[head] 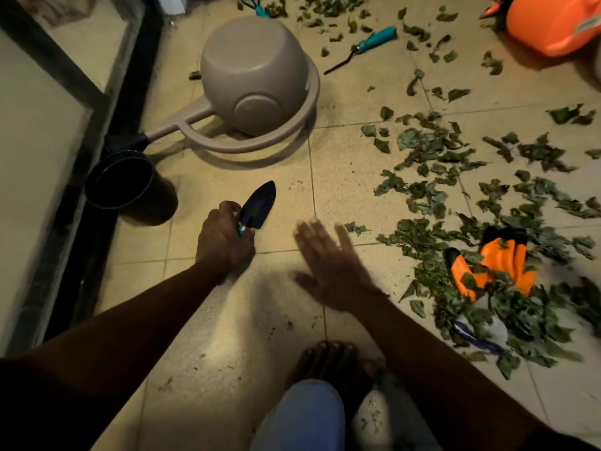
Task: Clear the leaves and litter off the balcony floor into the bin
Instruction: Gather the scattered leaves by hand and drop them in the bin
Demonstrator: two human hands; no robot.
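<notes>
My left hand point(224, 240) grips the teal handle of a black trowel point(258, 203), its blade pointing up and away over the tiled floor. Beside it my right hand point(328, 265) hovers open, fingers spread and blurred, holding nothing. Green leaves point(432, 164) lie scattered in a wide heap across the right half of the floor. A black bin point(130, 187) lies tipped against the dark door frame at the left, its mouth facing me. An orange glove point(500, 262) lies half buried in the leaves at the right.
A beige watering can point(253, 79) lies on its side ahead. A teal-handled garden tool point(364, 47) lies among leaves further back, an orange container point(553, 21) at the top right. My bare foot point(335, 359) and knee are at the bottom. A glass door runs along the left.
</notes>
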